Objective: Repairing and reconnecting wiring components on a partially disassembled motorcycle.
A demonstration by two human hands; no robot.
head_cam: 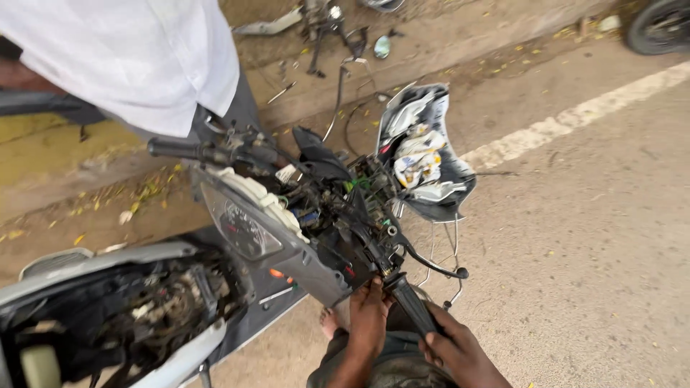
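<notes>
A partly stripped scooter stands in front of me, its handlebar cover off and wires exposed (338, 201). My right hand (456, 350) is wrapped around the lower end of the black handlebar grip (411, 305). My left hand (369, 316) grips the handlebar just inside that grip, fingertips at the switch housing (374, 276). The brake lever (431, 264) curves out to the right above my hands. The speedometer panel (244, 230) faces left of my hands.
A person in a white shirt (136, 57) stands at the far handlebar grip (172, 147). The detached front cover (424, 154) hangs off the right side. The open scooter body (144, 309) fills the lower left. Loose parts (323, 21) lie by the kerb; a tyre (658, 25) is at top right.
</notes>
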